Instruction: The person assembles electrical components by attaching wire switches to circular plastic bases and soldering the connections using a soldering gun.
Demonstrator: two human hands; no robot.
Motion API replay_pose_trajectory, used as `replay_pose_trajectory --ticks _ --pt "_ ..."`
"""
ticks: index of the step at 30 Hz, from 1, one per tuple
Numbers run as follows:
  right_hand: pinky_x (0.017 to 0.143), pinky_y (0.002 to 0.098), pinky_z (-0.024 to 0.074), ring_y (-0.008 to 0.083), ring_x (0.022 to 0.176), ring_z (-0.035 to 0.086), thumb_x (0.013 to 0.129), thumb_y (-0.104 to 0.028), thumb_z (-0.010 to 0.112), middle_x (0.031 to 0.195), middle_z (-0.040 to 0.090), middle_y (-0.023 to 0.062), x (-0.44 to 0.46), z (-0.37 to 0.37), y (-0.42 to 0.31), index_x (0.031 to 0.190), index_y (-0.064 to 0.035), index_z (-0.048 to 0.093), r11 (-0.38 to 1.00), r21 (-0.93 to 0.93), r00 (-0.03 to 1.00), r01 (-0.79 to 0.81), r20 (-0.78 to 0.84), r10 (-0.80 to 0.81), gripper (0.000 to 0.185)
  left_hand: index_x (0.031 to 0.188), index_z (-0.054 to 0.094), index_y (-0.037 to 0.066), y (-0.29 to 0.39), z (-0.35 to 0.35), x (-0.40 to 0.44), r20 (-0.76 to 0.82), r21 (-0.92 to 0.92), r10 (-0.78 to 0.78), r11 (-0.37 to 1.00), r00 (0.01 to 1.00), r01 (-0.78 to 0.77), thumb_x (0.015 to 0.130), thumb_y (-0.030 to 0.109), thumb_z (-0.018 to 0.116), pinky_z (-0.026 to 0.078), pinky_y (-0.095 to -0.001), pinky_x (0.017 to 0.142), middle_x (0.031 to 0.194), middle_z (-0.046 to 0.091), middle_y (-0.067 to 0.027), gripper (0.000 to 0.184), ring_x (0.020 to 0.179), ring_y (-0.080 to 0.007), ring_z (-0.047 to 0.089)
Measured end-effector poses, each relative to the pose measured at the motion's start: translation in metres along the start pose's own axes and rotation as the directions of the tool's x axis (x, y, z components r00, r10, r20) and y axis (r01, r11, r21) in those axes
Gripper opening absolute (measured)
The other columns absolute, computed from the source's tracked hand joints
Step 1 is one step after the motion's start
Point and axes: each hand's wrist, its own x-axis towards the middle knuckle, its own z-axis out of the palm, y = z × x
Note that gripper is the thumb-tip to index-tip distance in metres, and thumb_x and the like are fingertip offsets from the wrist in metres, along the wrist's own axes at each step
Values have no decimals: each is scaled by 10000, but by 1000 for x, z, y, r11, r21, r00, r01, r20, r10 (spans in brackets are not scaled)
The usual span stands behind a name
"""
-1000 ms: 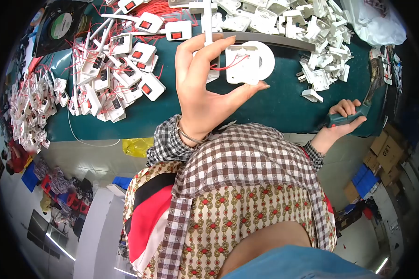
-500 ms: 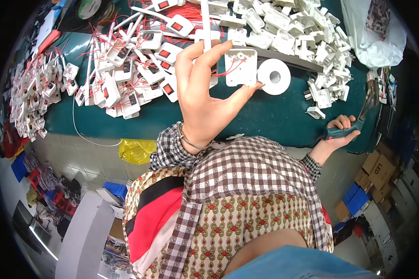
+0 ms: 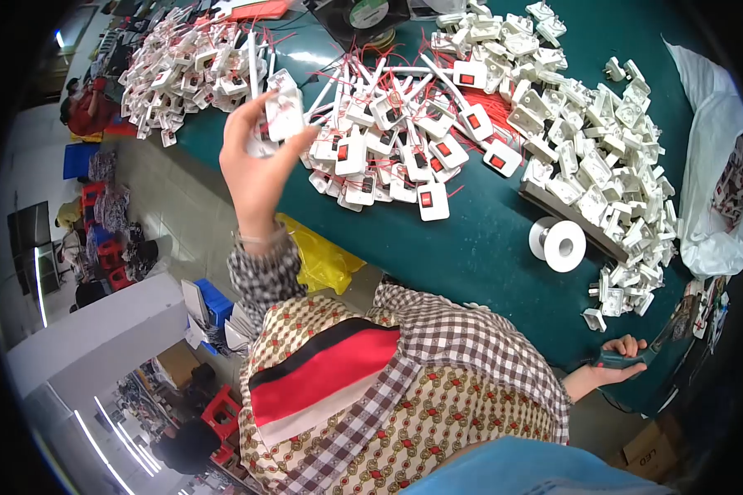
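My left hand [image 3: 260,177] pinches a white plastic switch housing [image 3: 286,114] with red wire at its open face. It is raised at the gap between two piles of similar housings. The nearer pile of white housings [image 3: 351,155] shows red and black rocker switches, white stems and red wires. My right hand [image 3: 612,368] rests low at the table's right edge, closed round a green-handled tool [image 3: 612,358]; its working end is blurred. A white spool [image 3: 563,246] stands between my hands on the green table [image 3: 462,247].
Another heap of wired housings [image 3: 186,70] lies at the far left. Open white housing shells [image 3: 590,165] are heaped on the right behind a dark bar [image 3: 574,219]. A plastic bag [image 3: 714,239] stands beyond them. A yellow bag [image 3: 314,260] hangs below the table's front edge.
My left hand has carried the switch housing left, from beside the spool toward the left piles. The view has turned left. My right hand still holds the green-handled tool.
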Motion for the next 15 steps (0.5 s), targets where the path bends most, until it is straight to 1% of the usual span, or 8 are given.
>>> replay_pose_trajectory --ticks 2,6,8,10,11,12,14,15 --pt "676 243 523 100 738 437 866 -269 704 779 391 -9 -3 1 3 1165 0 476 1000 7 1000 20 8 -20 462 1109 643 -8 -18 0 18 -41 -18 22 1000 999 -23 648 111 862 469 -274 826 1031 600 -72 524 914 -140 576" --pt "685 240 526 96 731 424 876 -271 691 782 382 -9 -3 3 3 1151 -3 465 999 20 999 30 28 -31 446 1090 650 -7 -34 -1 39 -41 75 67 995 997 -63 654 189 868 466 -311 862 1031 609 -80 525 945 -174 581" --pt "692 244 529 95 728 421 878 -271 690 777 377 -11 -5 2 1 1146 -8 459 1000 23 999 21 38 -22 441 1104 646 -9 -40 -4 47 -27 217 119 970 993 -110 676 224 855 468 -324 883 1041 612 -101 530 983 -205 585" --pt "655 232 497 91 718 413 871 -269 698 767 367 -17 -3 2 0 1130 -22 457 999 26 999 34 14 -34 431 1129 639 -12 -52 -4 62 12 362 187 915 982 -178 703 197 839 474 -309 887 1051 623 -108 515 992 -196 596" --pt "637 226 480 89 714 410 866 -264 705 762 365 -18 -2 1 -1 1125 -24 458 999 23 999 35 13 -35 431 1118 651 3 -80 -1 74 23 413 210 888 978 -200 691 308 841 465 -339 903 1065 606 -135 558 1023 -236 582" --pt "619 220 463 87 710 406 860 -259 712 758 363 -20 -3 0 -3 1121 -26 459 999 16 999 41 6 -41 431 1117 646 -11 -97 1 81 29 498 110 860 994 -109 682 372 839 467 -354 890 1081 619 -165 611 1020 -248 582" --pt "556 192 364 73 668 368 824 -214 749 727 351 -30 -1 4 -2 1071 -40 461 999 27 999 34 -3 -34 418 1105 646 -29 -140 0 87 45 635 220 746 974 -198 670 407 837 466 -368 886 1059 634 -191 645 1008 -279 594" --pt "552 187 356 69 657 361 821 -216 753 727 352 -34 1 7 3 1051 -49 466 998 65 999 26 -22 -25 404 1099 645 -42 -133 8 84 25 616 223 765 975 -190 683 379 833 465 -372 889 1056 640 -201 621 1009 -297 600"
